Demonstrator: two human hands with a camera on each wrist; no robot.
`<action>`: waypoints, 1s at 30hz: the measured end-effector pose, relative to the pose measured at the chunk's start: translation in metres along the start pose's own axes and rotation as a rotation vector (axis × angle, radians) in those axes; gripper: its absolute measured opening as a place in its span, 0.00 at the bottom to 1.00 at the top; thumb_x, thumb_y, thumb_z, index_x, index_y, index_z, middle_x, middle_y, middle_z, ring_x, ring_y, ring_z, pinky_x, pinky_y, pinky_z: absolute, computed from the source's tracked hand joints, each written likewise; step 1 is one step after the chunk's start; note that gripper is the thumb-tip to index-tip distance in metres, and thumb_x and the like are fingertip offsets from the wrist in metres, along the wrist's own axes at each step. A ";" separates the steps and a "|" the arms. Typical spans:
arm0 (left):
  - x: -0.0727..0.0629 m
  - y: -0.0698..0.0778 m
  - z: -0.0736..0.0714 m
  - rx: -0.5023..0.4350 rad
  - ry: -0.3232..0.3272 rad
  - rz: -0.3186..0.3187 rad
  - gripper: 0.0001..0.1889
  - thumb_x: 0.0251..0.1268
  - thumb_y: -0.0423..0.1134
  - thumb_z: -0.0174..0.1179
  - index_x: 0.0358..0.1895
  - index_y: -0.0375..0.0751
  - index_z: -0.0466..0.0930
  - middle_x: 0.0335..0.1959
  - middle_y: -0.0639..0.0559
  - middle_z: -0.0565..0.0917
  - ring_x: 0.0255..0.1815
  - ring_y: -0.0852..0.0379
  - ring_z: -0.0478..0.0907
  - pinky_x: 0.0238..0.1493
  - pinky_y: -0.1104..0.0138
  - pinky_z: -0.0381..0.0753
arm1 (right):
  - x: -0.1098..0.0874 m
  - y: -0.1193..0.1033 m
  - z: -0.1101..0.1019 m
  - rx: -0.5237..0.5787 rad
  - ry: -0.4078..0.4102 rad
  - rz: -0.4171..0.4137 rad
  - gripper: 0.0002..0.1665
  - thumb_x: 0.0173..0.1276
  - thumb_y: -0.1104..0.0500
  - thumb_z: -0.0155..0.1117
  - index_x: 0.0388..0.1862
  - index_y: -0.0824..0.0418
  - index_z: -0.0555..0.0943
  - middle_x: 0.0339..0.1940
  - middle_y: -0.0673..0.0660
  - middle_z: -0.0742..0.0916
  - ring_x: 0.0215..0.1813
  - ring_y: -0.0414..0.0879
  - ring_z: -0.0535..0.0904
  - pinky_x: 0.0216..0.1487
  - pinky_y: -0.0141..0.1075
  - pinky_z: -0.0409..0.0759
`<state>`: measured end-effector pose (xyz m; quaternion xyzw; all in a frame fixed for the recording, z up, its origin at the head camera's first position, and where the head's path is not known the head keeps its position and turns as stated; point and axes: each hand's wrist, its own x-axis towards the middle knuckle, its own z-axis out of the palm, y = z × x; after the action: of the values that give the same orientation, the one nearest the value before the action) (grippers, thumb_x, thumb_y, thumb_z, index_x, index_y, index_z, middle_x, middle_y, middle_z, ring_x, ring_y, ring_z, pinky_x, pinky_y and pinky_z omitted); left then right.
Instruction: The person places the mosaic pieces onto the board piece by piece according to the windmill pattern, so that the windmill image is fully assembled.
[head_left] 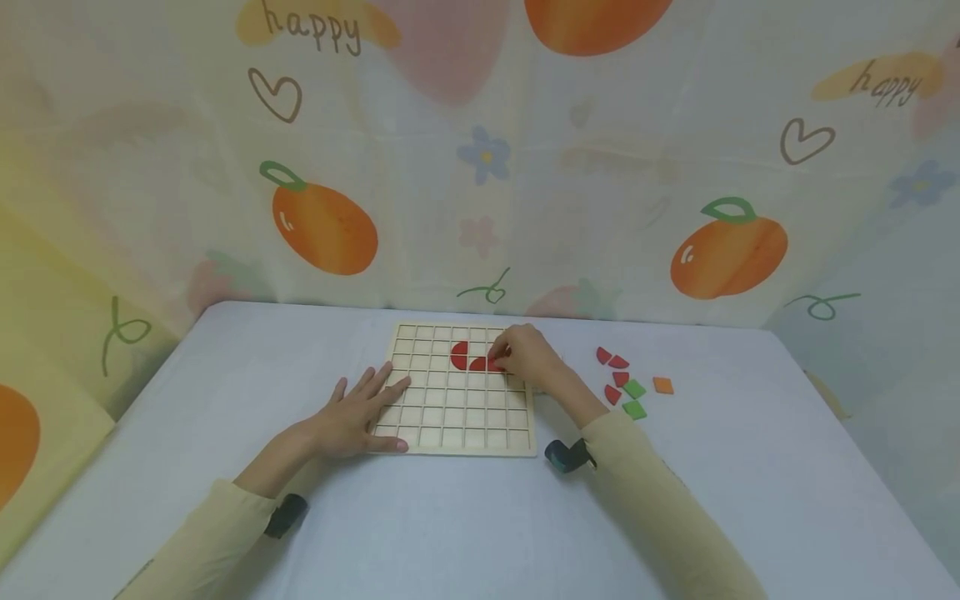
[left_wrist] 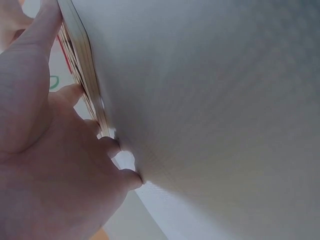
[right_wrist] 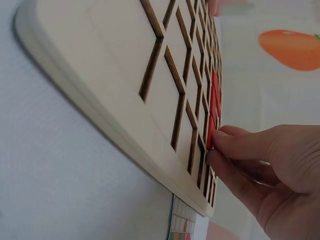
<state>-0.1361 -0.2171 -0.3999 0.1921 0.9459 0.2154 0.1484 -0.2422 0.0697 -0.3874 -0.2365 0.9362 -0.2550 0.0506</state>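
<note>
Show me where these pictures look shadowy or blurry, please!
Head view: a soft shadow lies on the white tablecloth beside the left sleeve; left wrist view: much of the cloth looks grey and dim, with a brighter patch by the left hand; right wrist view: the wooden grid board's near corner looms large and looks slightly soft.

A curtained-off corner, perhaps in a home: cloth point(head_left: 420, 225) printed with oranges point(head_left: 325, 229) and hearts point(head_left: 276, 96) backs a white worktop point(head_left: 465, 525).
</note>
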 end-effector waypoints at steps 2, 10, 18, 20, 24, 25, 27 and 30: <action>0.001 0.000 0.000 0.001 0.000 -0.002 0.53 0.55 0.65 0.65 0.79 0.46 0.50 0.79 0.35 0.41 0.78 0.32 0.34 0.69 0.33 0.29 | 0.000 0.000 0.000 0.003 0.003 -0.005 0.06 0.63 0.69 0.68 0.38 0.63 0.89 0.39 0.55 0.89 0.46 0.47 0.81 0.51 0.39 0.80; 0.000 0.002 0.000 -0.002 -0.002 -0.006 0.53 0.55 0.65 0.65 0.79 0.46 0.50 0.79 0.35 0.40 0.78 0.31 0.34 0.69 0.33 0.29 | -0.002 -0.003 -0.004 0.008 -0.045 -0.015 0.11 0.63 0.69 0.68 0.44 0.64 0.88 0.42 0.56 0.89 0.48 0.48 0.81 0.53 0.39 0.80; -0.001 0.001 0.001 -0.010 0.000 0.003 0.53 0.54 0.65 0.66 0.78 0.46 0.51 0.79 0.35 0.40 0.78 0.31 0.34 0.69 0.33 0.28 | -0.007 -0.004 -0.013 0.014 -0.120 -0.026 0.14 0.64 0.68 0.68 0.49 0.63 0.86 0.44 0.55 0.87 0.46 0.46 0.79 0.52 0.38 0.79; -0.001 0.000 0.001 -0.014 0.001 0.010 0.53 0.54 0.65 0.66 0.78 0.46 0.51 0.79 0.35 0.40 0.78 0.31 0.34 0.69 0.33 0.28 | -0.009 -0.004 -0.017 0.019 -0.126 -0.025 0.14 0.65 0.67 0.67 0.50 0.63 0.85 0.44 0.55 0.87 0.46 0.47 0.79 0.52 0.38 0.79; -0.003 -0.001 0.002 -0.022 0.005 0.020 0.53 0.54 0.65 0.66 0.78 0.46 0.51 0.79 0.35 0.40 0.78 0.31 0.34 0.69 0.33 0.28 | -0.015 0.001 -0.029 0.025 -0.124 -0.013 0.14 0.67 0.66 0.66 0.51 0.64 0.85 0.45 0.56 0.87 0.47 0.47 0.80 0.50 0.39 0.80; -0.003 -0.002 0.002 -0.021 0.004 0.021 0.53 0.54 0.65 0.66 0.79 0.46 0.51 0.79 0.35 0.40 0.78 0.31 0.34 0.69 0.33 0.28 | -0.017 0.003 -0.032 0.026 -0.123 -0.009 0.14 0.67 0.66 0.65 0.51 0.65 0.85 0.46 0.56 0.87 0.47 0.48 0.81 0.50 0.39 0.80; -0.004 -0.002 0.001 -0.019 0.003 0.022 0.53 0.54 0.65 0.66 0.79 0.46 0.51 0.79 0.35 0.40 0.78 0.31 0.34 0.69 0.33 0.28 | -0.021 0.008 -0.038 0.022 -0.121 -0.009 0.14 0.67 0.66 0.65 0.51 0.66 0.84 0.46 0.57 0.87 0.47 0.49 0.81 0.49 0.40 0.81; -0.005 -0.002 0.001 -0.011 -0.002 0.020 0.53 0.55 0.66 0.65 0.79 0.47 0.50 0.79 0.35 0.40 0.78 0.31 0.34 0.69 0.33 0.29 | -0.027 0.017 -0.046 0.023 -0.100 -0.021 0.14 0.67 0.68 0.65 0.51 0.68 0.84 0.46 0.60 0.87 0.47 0.51 0.81 0.49 0.42 0.81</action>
<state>-0.1322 -0.2211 -0.4005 0.2011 0.9425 0.2221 0.1483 -0.2352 0.1168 -0.3568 -0.2582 0.9270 -0.2540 0.0975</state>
